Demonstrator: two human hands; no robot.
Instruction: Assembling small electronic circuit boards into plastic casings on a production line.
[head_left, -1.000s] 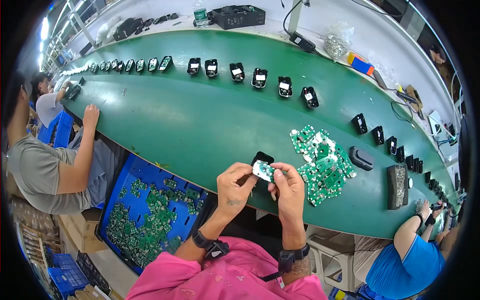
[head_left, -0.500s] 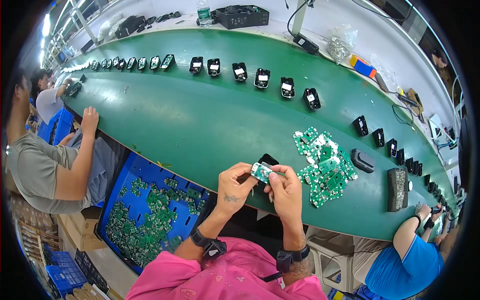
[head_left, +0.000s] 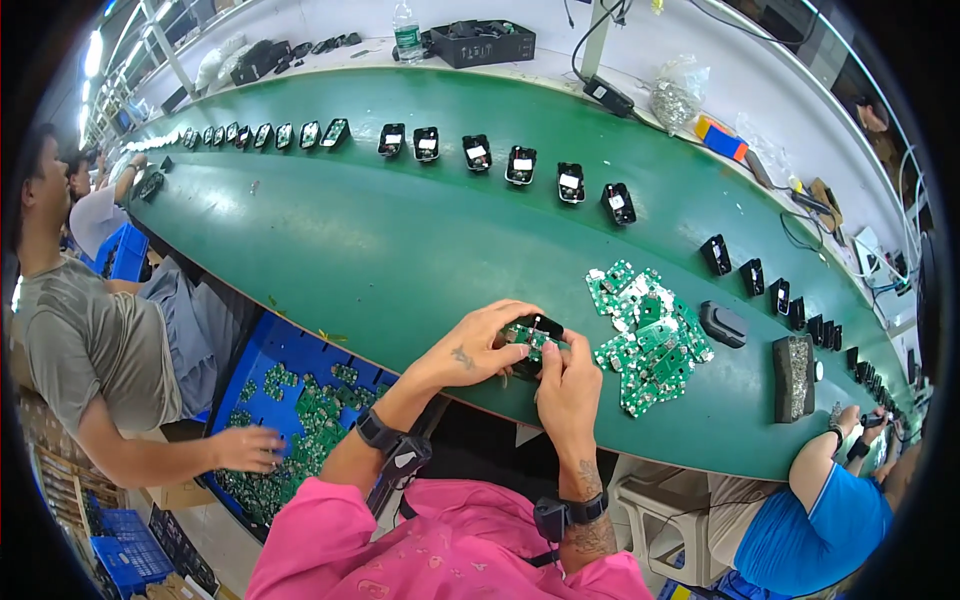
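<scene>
Circuit board (head_left: 530,339) under both thumbs, at an open black casing (head_left: 545,325) near the table's (head_left: 400,240) front edge.

Fingers of the left hand (head_left: 475,345) and right hand (head_left: 570,385) are clamped around the casing, apparently to steady it, leaving the board's face visible; whether it is seated is hidden. A loose board pile (head_left: 655,345) lies just beside the right hand, presumably for easy reach; open casings (head_left: 477,153) stand spaced in a row beyond, likely to keep each separate. The table is smooth and green, against a pale wall (head_left: 660,35); at lower left, a co-worker's hand (head_left: 250,449) is over a blue bin (head_left: 268,345) of boards.
</scene>
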